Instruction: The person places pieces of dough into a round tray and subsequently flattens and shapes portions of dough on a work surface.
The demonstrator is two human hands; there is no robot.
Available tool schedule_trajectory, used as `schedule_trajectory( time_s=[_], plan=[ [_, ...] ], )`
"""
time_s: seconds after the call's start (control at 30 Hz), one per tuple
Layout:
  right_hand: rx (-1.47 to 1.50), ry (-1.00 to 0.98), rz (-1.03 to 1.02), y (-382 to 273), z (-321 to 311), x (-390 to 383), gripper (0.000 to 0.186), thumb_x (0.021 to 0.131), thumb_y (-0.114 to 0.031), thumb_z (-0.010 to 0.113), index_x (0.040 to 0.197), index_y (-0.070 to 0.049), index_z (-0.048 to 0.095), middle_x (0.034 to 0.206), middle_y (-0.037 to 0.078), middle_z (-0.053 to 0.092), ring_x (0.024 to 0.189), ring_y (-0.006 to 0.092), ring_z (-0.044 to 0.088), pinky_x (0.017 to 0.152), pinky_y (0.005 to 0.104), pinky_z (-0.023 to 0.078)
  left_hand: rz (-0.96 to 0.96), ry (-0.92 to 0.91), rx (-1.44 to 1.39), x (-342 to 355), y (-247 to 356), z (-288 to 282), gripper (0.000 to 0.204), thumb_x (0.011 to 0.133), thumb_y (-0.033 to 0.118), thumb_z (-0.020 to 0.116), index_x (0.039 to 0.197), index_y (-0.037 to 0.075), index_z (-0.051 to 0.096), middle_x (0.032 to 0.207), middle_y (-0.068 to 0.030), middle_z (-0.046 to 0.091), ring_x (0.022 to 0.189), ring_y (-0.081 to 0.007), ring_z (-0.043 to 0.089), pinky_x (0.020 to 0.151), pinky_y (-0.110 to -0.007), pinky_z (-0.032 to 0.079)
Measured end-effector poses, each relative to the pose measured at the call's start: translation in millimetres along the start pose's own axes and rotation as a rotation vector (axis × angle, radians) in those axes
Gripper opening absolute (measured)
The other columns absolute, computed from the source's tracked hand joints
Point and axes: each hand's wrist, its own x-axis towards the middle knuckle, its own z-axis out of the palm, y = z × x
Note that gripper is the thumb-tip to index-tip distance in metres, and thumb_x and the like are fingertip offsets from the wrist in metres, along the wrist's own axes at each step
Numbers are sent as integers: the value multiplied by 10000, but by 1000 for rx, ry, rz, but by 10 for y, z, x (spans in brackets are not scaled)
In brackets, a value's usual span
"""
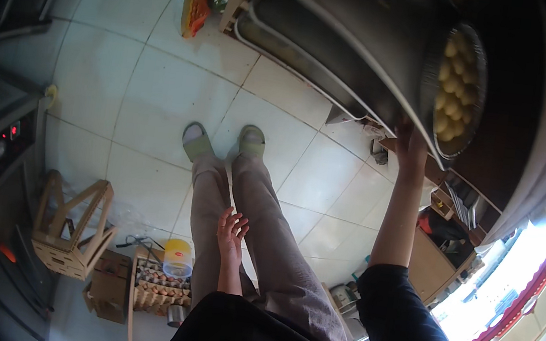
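Note:
My right hand (410, 145) reaches up to the edge of a dark metal tray (361, 35) at the upper right and grips it, with the fingertips partly hidden. Beside that hand, a round foil-like pan (456, 91) holds several pale yellow round pieces on a dark surface. More trays (299, 66) lie below the upper one in a wooden stand. My left hand (231, 232) hangs in front of my legs, fingers apart and loosely bent, holding nothing.
An oven (1, 164) with red lit controls stands at the left, near a wooden stool-like frame (67, 240). Egg trays (157, 280), a yellow-lidded tub (178, 258) and a cardboard box (107, 286) sit behind me. A shelving cabinet (436, 259) and bright window (496, 293) are at the right.

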Motion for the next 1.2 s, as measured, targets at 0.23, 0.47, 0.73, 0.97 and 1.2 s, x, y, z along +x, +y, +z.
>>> schedule_trajectory(
  time_s=[0.23,0.47,0.73,0.97,1.2],
  plan=[
    [627,-81,775,-1495,-82,-750,566,803,-400,510,1144,43,419,1081,90,491,997,149,449,863,274,345,-34,28,154,135,138,-328,417,795,295,512,1170,151,400,977,-33,501,907,-177,506,793,-353,390],
    [1167,-76,1341,-1122,-524,-2023,346,732,-297,547,994,-84,471,932,23,433,832,118,402,758,300,333,-26,-72,367,306,-283,-194,443,774,362,522,1158,165,422,1011,-20,485,960,-177,469,835,-362,352],
    [1265,367,1458,300,-1575,-3119,335,739,-342,547,975,-113,487,904,18,436,850,146,408,780,322,346,-41,-63,1204,899,-1430,-1131,239,798,261,490,917,62,549,696,-40,528,634,-154,527,528,-273,413],
    [1074,1073,1518,1705,-3011,-4679,456,706,-460,580,993,-113,508,951,24,464,861,162,410,776,335,338,-92,-89,2010,460,-1938,-1072,219,807,228,464,935,71,547,722,-29,538,612,-140,516,522,-273,418],
    [1662,1398,1610,1748,-2959,-5303,578,552,-446,721,803,11,472,737,56,491,667,144,466,645,219,402,-271,-170,1935,385,-2222,-579,221,810,181,463,1007,97,517,773,-13,542,628,-121,523,532,-262,431]
  ],
)
